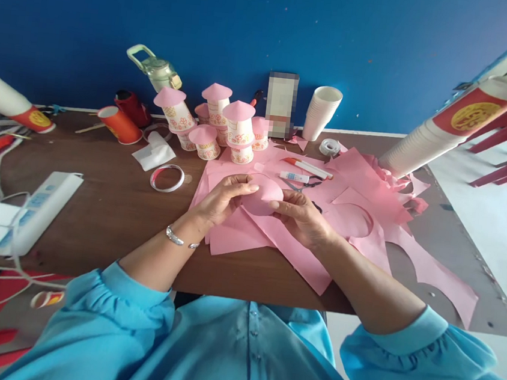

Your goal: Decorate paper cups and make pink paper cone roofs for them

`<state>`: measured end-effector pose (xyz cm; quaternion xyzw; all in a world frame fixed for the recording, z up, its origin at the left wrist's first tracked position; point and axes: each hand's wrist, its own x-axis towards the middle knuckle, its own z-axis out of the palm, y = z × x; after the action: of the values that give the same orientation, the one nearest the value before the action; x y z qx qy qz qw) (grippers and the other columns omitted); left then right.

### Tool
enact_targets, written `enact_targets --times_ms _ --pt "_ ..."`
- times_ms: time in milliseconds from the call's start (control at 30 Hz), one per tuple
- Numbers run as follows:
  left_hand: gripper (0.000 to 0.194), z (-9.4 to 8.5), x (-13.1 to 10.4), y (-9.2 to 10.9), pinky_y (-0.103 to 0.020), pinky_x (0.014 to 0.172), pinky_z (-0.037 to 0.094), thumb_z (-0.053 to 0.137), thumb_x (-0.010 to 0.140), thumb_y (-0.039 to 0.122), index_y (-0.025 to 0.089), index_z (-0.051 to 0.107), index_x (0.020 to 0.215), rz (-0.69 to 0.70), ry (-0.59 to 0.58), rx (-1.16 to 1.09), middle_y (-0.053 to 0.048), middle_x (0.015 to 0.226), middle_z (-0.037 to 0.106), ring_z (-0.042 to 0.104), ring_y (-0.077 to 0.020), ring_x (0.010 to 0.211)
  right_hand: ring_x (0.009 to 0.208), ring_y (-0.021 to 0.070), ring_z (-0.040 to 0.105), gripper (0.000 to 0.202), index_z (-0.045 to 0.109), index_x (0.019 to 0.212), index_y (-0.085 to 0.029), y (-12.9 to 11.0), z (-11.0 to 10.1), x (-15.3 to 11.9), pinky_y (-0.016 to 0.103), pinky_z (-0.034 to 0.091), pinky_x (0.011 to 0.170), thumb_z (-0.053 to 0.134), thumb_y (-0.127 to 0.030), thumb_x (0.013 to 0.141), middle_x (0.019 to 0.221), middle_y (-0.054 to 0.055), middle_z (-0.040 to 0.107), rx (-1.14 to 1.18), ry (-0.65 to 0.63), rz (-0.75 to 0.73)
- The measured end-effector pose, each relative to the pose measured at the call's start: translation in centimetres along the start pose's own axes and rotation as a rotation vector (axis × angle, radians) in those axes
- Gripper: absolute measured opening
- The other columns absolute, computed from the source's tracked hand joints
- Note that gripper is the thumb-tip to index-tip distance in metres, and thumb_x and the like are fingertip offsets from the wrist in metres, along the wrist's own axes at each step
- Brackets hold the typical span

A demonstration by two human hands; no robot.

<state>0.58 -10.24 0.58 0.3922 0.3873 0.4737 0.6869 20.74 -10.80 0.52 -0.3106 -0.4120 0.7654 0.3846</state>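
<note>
Between both hands I hold a small pink paper cone [261, 198], its tip facing up toward me. My left hand [230, 195] pinches the cone's left edge, and my right hand [300, 215] grips its right edge with thumb on top. Below them lie pink paper sheets [235, 236]. Just beyond the hands are a glue stick [294, 177], a white and orange marker [312, 169] and scissors [308, 184] partly covered by my right hand. Farther back stand several paper-cup towers [239, 131] with pink cone roofs, their cups patterned with drawings.
Stacked paper cups [322, 112] stand by the wall; a long cup stack [450, 132] leans at right. A tape roll [167, 178], orange cup [119, 126], green bottle [157, 70] and power strip [43, 207] are leftward. Paper scraps [435, 269] reach the right edge.
</note>
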Motion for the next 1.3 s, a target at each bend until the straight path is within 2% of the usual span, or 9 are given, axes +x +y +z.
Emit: enact_targets --times_ms 233,433,667,833,1067,1200,1300 --pt "0.02 0.37 -0.3 0.25 -0.026 0.067 0.046 0.087 0.071 0.03 0.016 0.073 0.073 -0.004 0.003 -0.002 -0.001 0.074 0.07 0.061 -0.0128 0.069 0.084 0.0169 0.069 0.029 0.085 0.083 -0.023 0.63 -0.1 0.18 0.033 0.056 0.09 0.098 -0.04 0.064 0.085 0.001 0.079 0.001 0.053 -0.016" --pt "0.022 0.5 -0.43 0.27 -0.029 0.071 0.049 0.089 0.072 0.034 0.016 0.077 0.079 -0.034 -0.026 0.029 -0.004 0.08 0.074 0.066 -0.0167 0.074 0.076 0.0157 0.066 0.026 0.081 0.075 -0.022 0.76 -0.01 0.28 0.034 0.055 0.09 0.097 -0.04 0.065 0.075 -0.001 0.075 0.007 0.061 -0.027" --pt "0.033 0.62 -0.38 0.36 -0.032 0.084 0.052 0.09 0.069 0.035 0.014 0.084 0.093 -0.093 -0.1 0.015 -0.009 0.091 0.08 0.069 -0.021 0.086 0.077 0.0161 0.064 0.032 0.084 0.083 -0.02 0.46 0.09 0.25 0.033 0.054 0.086 0.096 -0.043 0.065 0.077 0.001 0.076 -0.028 0.066 -0.014" --pt "0.032 0.71 -0.32 0.28 -0.032 0.08 0.05 0.091 0.067 0.033 0.012 0.085 0.091 -0.091 -0.086 -0.044 -0.009 0.09 0.08 0.067 -0.0199 0.081 0.08 0.0178 0.064 0.03 0.081 0.078 -0.02 0.52 0.01 0.24 0.035 0.053 0.088 0.095 -0.043 0.066 0.076 0.002 0.074 -0.049 0.085 0.0" --pt "0.023 0.58 -0.13 0.18 -0.029 0.07 0.049 0.089 0.067 0.032 0.014 0.081 0.078 -0.057 -0.036 -0.084 -0.006 0.079 0.076 0.064 -0.0172 0.072 0.075 0.0147 0.06 0.028 0.08 0.074 -0.019 0.43 -0.19 0.15 0.032 0.052 0.084 0.094 -0.041 0.063 0.075 0.001 0.071 -0.05 0.072 0.008" --pt "0.02 0.32 0.05 -0.06 -0.029 0.068 0.051 0.088 0.068 0.03 0.015 0.079 0.077 -0.039 -0.031 -0.126 -0.006 0.081 0.077 0.066 -0.0183 0.074 0.076 0.0147 0.061 0.023 0.079 0.076 -0.02 0.75 -0.46 0.33 0.032 0.052 0.083 0.092 -0.037 0.066 0.076 0.001 0.071 -0.047 0.066 -0.002" --pt "0.024 0.17 0.18 -0.11 -0.029 0.07 0.054 0.088 0.07 0.034 0.015 0.08 0.083 -0.042 0.029 -0.176 -0.006 0.086 0.078 0.067 -0.0189 0.078 0.075 0.0141 0.061 0.022 0.079 0.075 -0.021 0.94 -0.59 0.5 0.032 0.053 0.084 0.092 -0.036 0.067 0.077 0.0 0.07 -0.017 0.086 -0.011"
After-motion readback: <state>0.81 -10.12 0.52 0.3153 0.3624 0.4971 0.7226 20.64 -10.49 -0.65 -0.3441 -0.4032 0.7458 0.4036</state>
